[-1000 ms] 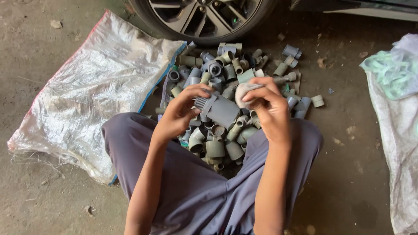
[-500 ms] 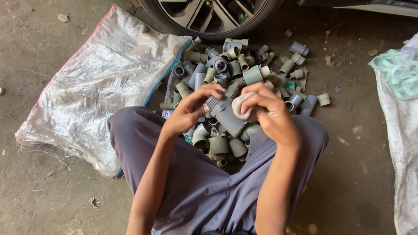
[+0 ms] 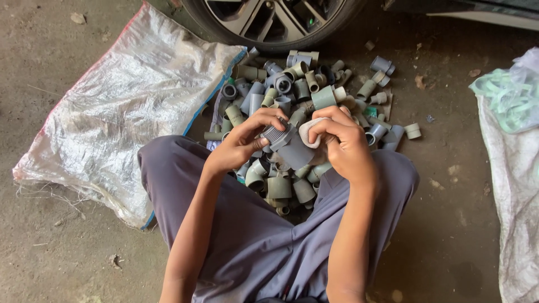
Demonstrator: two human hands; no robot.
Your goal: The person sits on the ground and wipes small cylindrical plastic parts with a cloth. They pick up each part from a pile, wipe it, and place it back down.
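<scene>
1. Grey plastic pipe fitting, a short coupling with a ribbed, threaded collar at its upper-left end, sits at the centre of the frame, held clear above the heap and between the person's knees.
2. It looks light and rigid: moulded plastic that should not bend or crush under finger pressure. The smooth barrel is probably a little slippery with dust, while the ribbed collar gives the surer purchase.
3. Left hand is closed around that collar, fingertips curled over the ribs from above and the thumb beneath, so the fitting is pinched at its best gripping spot.
4. Right hand is curled tight on a small pale cloth, bunched and pressed against the fitting's right end; the cloth is soft and limp and takes the shape of the fingers.
5. Just beneath and beyond the hands, running to the upper middle of the frame, lies a pile of similar fittings, grey and olive, tumbled loosely against one another.
6. A white woven sack lies flat at the left, its edge touching the pile.
7. A car wheel stands at the top edge; another sack with pale green bits lies at the right.
</scene>
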